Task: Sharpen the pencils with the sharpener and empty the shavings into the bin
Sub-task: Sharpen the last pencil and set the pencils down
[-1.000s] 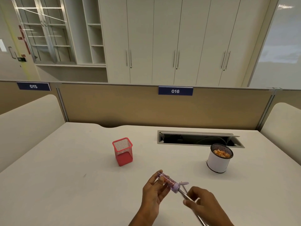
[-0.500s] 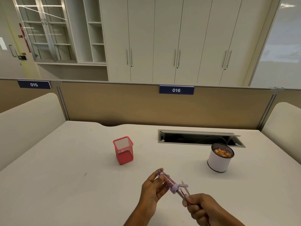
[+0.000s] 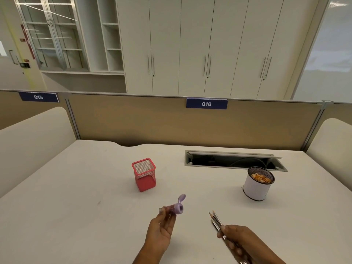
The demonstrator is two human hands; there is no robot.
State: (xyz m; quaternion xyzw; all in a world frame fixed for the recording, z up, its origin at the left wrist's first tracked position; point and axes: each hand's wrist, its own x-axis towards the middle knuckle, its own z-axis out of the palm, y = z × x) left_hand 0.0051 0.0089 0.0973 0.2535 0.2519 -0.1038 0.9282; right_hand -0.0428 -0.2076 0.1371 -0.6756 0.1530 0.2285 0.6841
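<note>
1. My left hand (image 3: 162,231) pinches the small purple sharpener with a see-through pink tube (image 3: 174,208) between thumb and fingertips, just over the white desk (image 3: 76,206). My right hand (image 3: 238,239) is curled round a bunch of grey pencils (image 3: 215,219). Their tips point up and away, apart from the sharpener.
2. I only hold the sharpener by the end of its tube. If I twist a pencil hard, I think it could slip out and fall.
3. A little purple flap sticks up on the sharpener. If I tip it too soon, shavings may spill on the desk.
4. I hold a few pencils at once. Pushing one in while the others crowd it could snap a tip or let one slide free.
5. The round white bin with a dark mesh rim (image 3: 256,189) stands off to my right and has orange shavings in it. A bump from my hand might knock it over.
6. Just behind the bin is a long open slot in the desk (image 3: 234,161). Shavings could drop in there if I reach too far.
7. The red mesh square cup (image 3: 144,176) stands well apart from my hands. There is bare desk between my hands and the bin. I cannot see the near desk edge.
</note>
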